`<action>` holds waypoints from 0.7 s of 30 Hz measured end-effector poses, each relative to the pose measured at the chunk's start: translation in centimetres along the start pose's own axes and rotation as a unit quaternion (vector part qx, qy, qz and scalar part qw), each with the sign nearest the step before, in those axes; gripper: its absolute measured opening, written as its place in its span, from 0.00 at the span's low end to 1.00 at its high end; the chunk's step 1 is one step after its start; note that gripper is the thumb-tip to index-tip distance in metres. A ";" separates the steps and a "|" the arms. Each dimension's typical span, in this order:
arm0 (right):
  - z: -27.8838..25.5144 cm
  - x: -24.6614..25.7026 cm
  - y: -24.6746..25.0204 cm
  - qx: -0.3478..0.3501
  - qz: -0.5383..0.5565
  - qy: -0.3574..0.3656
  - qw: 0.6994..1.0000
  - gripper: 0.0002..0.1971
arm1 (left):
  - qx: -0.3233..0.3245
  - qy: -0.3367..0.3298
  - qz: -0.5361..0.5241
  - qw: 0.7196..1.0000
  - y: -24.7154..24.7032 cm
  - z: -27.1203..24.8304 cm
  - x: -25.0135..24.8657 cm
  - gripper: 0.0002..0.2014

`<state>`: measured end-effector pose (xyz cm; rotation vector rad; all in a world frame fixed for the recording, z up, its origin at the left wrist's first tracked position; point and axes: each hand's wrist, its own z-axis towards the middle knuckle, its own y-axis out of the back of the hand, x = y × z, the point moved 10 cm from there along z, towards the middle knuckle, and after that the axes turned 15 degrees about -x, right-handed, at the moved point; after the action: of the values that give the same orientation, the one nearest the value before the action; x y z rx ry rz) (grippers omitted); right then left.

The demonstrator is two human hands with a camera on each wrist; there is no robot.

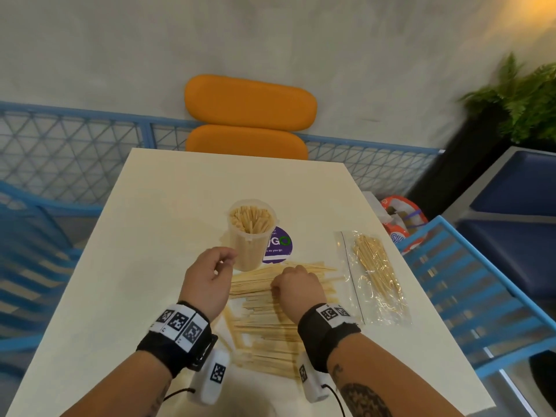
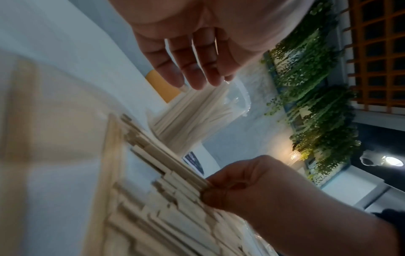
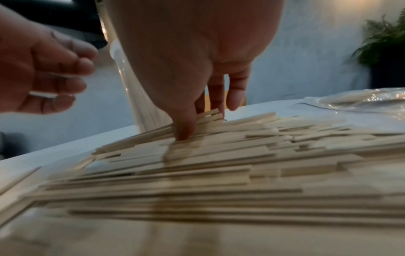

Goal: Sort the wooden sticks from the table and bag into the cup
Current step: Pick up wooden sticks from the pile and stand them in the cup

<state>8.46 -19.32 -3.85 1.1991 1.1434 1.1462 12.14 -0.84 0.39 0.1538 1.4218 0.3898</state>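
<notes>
An orange padded chair sits tucked at the table's far edge, backed by a blue lattice railing; a potted fern stands at the right; blue slatted chairs flank both sides; a purple round sticker lies on the white tabletop; a red-and-white bag sits off the table's right edge.

Head view bright, warm glow upper right; edges blurred (wide-angle bend). Wrist views dim, motion-smeared, foreground unfocused.
</notes>
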 end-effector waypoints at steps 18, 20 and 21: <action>-5.1 -2.7 5.6 -0.048 0.427 -0.209 0.878 0.09 | 0.162 0.204 -0.241 0.935 -7.4 -5.6 -1.0 0.09; -5.6 -2.1 4.9 -0.033 0.463 -0.220 0.858 0.09 | 0.162 0.245 -0.294 0.910 -8.3 -6.0 -1.4 0.11; -5.8 -1.9 4.7 -0.033 0.477 -0.219 0.850 0.09 | 0.159 0.275 -0.318 0.893 -8.6 -6.2 -1.3 0.12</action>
<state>2.37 -20.64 0.68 1.9332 0.0905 1.4772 7.44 -10.08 -2.19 -0.1789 1.9883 -0.3831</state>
